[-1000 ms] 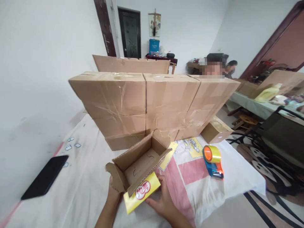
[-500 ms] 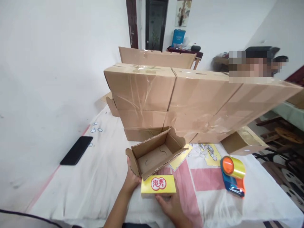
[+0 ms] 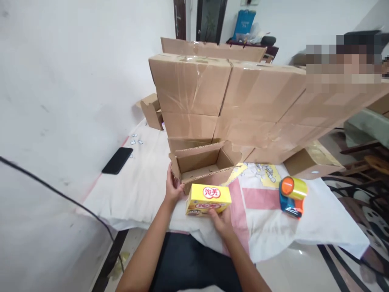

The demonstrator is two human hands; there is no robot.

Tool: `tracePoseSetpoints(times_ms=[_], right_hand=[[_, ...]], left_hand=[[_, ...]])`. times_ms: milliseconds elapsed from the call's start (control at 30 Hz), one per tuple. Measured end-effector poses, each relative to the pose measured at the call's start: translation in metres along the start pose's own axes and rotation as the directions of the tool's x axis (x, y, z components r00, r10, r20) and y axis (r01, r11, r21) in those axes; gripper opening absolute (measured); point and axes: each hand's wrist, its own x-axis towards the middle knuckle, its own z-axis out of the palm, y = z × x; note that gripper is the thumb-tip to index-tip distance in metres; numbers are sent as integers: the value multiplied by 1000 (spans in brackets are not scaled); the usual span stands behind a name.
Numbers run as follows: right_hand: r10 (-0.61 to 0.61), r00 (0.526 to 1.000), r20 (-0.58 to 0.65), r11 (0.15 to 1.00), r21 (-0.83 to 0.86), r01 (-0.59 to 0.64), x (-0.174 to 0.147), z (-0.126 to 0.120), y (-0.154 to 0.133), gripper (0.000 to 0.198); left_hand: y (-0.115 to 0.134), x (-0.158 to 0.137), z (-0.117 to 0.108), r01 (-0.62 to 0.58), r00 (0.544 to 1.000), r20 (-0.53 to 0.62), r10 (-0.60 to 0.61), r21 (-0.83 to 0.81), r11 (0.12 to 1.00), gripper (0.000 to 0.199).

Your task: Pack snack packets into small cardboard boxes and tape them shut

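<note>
An open cardboard box [image 3: 209, 178] stands tilted in front of me, its inside bare where it shows. My left hand [image 3: 175, 187] grips its left end, fingers on the outside wall. In my right hand [image 3: 221, 221] is a small yellow snack box [image 3: 208, 199] with red lettering, held from the near side with the thumb on its front. The yellow box is just in front of the cardboard box's near wall and overlaps it in view. The far fingers of my right hand are hidden behind the yellow box.
Taped cardboard boxes [image 3: 255, 95] form a wall behind my hands. A tape dispenser [image 3: 293, 196] lies at right, near another cardboard box [image 3: 313, 160]. A black phone [image 3: 118, 160] rests at left on the tablecloth [image 3: 139, 190]. A person [image 3: 349, 61] is beyond the boxes.
My view has tilted downward. The cardboard box has tipped more upright, and the yellow box now shows more of its front. Both hands keep their hold.
</note>
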Motion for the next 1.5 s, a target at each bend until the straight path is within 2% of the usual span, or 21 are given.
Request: tracePoseSetpoints(times_ms=[67,133,200,267,333,367,433,467,533,567,633,700,833,933,1033,1133,1367,1500], right_hand=[[-32,998,-50,999,26,33,-4,-14,-18,49],[-141,970,-197,990,2,144,4,-34,-47,60],[-296,883,-365,954,-61,295,25,-56,-87,71],[-456,787,-416,886,-130,445,53,-73,-133,75],[-571,767,-294,821,-229,523,81,-81,-177,73],[-582,794,-175,802,-282,526,93,-81,-195,70],[-508,851,133,755,-407,514,109,-76,-220,59],[-420,855,304,710,-477,518,114,-71,-226,53],[-180,810,559,565,-615,550,118,-59,-226,41],[-47,779,625,480,-670,566,118,-52,-221,35],[155,741,653,352,-737,576,117,-38,-206,27],[246,728,640,323,-762,561,117,-27,-189,27],[269,688,674,403,-727,556,120,-14,-169,33],[231,662,713,467,-678,567,122,-13,-165,39],[179,698,693,432,-693,577,121,-15,-164,39],[192,718,669,387,-724,571,119,-19,-160,39],[194,662,724,465,-662,588,119,-30,-153,38],[241,659,712,485,-677,554,122,-29,-152,42]], left_hand=[[2,1,-1,41,999,30,-40,-50,998,118],[1,1,-4,73,995,72,-69,-66,995,115],[1,1,-4,111,987,122,-100,-89,990,111],[2,0,-1,155,975,178,-133,-116,981,107],[5,-1,3,193,962,223,-158,-142,971,106],[7,-2,5,206,957,238,-166,-155,966,108],[11,-4,7,223,951,256,-174,-177,959,111],[13,-6,8,228,949,261,-176,-184,956,112],[16,-10,8,233,947,269,-177,-193,953,111],[17,-12,7,235,945,276,-177,-194,952,111],[19,-16,5,238,940,290,-178,-188,953,113],[21,-19,2,245,934,308,-183,-176,953,116],[25,-22,-1,272,913,355,-201,-162,949,124],[27,-20,-1,286,902,378,-207,-166,944,125],[27,-19,-1,285,903,379,-203,-176,942,123],[24,-20,-2,277,910,366,-196,-183,943,120],[24,-24,-5,283,909,364,-206,-173,943,112],[24,-24,-5,279,907,369,-203,-165,946,110]])
